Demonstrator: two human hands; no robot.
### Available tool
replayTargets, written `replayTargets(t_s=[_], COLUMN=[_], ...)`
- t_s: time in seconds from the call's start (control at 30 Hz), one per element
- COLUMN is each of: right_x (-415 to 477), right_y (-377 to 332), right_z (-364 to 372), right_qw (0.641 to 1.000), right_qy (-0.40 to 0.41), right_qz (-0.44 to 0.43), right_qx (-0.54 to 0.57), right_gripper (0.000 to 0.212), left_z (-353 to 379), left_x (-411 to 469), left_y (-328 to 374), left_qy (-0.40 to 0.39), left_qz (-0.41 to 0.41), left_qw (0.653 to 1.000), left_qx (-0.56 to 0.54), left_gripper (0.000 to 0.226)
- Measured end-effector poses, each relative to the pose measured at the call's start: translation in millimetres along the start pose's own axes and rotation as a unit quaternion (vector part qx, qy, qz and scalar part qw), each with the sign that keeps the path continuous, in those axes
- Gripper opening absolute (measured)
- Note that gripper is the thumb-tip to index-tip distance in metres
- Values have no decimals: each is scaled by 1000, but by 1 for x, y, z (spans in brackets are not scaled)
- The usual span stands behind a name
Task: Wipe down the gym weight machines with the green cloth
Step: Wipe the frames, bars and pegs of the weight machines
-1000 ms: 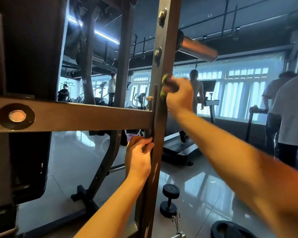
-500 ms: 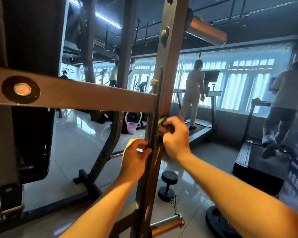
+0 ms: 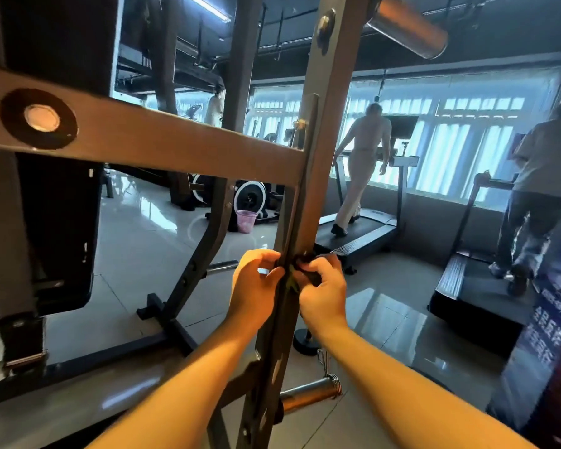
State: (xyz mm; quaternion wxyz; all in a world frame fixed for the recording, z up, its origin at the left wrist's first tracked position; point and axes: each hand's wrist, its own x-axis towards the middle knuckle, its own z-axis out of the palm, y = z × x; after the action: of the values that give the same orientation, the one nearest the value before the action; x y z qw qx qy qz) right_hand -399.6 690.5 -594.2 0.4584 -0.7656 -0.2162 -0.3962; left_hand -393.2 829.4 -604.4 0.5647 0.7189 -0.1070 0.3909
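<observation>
The upright post [image 3: 321, 176] of the weight machine runs from the bottom centre of the frame, leaning slightly right, to the top edge. A crossbar [image 3: 175, 140] enters from the left edge and joins the post just above mid-frame.

Left hand [image 3: 256, 286]: located at centre frame, on the left side of the post. The fingers are curled round the post's left edge and grasp it.

Right hand [image 3: 323, 293]: located directly beside the left hand, on the right side of the post. The fingers are bent and pinch the green cloth [image 3: 294, 284], pressing it against the post face.

The cloth is bunched between the right fingers and the post. Only a small dark green portion shows.

Surroundings:
- A black pad [image 3: 52, 222] hangs at the left edge.
- A steel sleeve [image 3: 408, 27] projects at upper right.
- A steel peg [image 3: 308, 393] projects from the post at lower centre.
- A pink bucket [image 3: 246, 220] stands on the tiled floor behind the frame.
- Two persons [image 3: 363, 157] [image 3: 538, 189] walk on treadmills [image 3: 360, 234] at the right, facing the windows.
</observation>
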Motion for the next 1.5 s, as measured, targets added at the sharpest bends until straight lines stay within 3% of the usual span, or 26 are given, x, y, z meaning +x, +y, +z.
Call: replayTargets(t_s=[0.2, 0.33, 0.43, 0.5, 0.57, 0.73, 0.83, 0.9, 1.07, 1.13, 1.27, 1.37, 1.5], right_x=[77, 45, -22, -50, -34, 72, 62, 27, -38, -9, 64, 48, -38], right_y=[-45, -29, 0, 8, 4, -44, -34, -14, 10, -2, -39, -26, 14], right_z=[-15, -5, 4, 3, -2, -19, -8, 0, 0, -4, -14, -7, 1], right_qw=[996, 994, 999, 997, 996, 995, 991, 992, 998, 998, 996, 994, 999], right_qy=[69, 91, 13, -45, -52, 85, 107, 93, -48, -35, 71, 89, -25], right_qz=[-59, -55, 20, 60, 68, -53, -78, -76, 3, 1, -47, -61, -5], right_qx=[4, -5, -22, -14, -17, -19, -24, -37, -36, -45, -16, -20, -48], right_gripper=[11, 22, 38, 30, 26, 12, 14, 18, 18, 16, 11, 17, 32], left_z=[-4, -5, -6, -7, -6, -4, -5, -6, -8, -8, -9, -7, -8], left_x=[-8, -10, -16, -21, -24, -23, -22, -21, -22, -22, -24, -25, -25], left_y=[-8, -9, -10, -12, -15, -17, -19, -23, -21, -18, -15, -16, -19], left_qy=[-31, -31, -28, -30, -35, -32, -34, -40, -43, -39, -33, -31, -34], left_qz=[-69, -76, -82, -98, -112, -133, -134, -127, -120, -125, -136, -122, -98], left_qw=[997, 996, 995, 994, 992, 989, 988, 989, 990, 990, 988, 990, 993], left_qx=[-9, -44, -55, -47, -47, -54, -63, -66, -52, -52, -61, -60, -54], left_gripper=[14, 17, 17, 15, 13, 11, 12, 12, 13, 12, 11, 12, 11])
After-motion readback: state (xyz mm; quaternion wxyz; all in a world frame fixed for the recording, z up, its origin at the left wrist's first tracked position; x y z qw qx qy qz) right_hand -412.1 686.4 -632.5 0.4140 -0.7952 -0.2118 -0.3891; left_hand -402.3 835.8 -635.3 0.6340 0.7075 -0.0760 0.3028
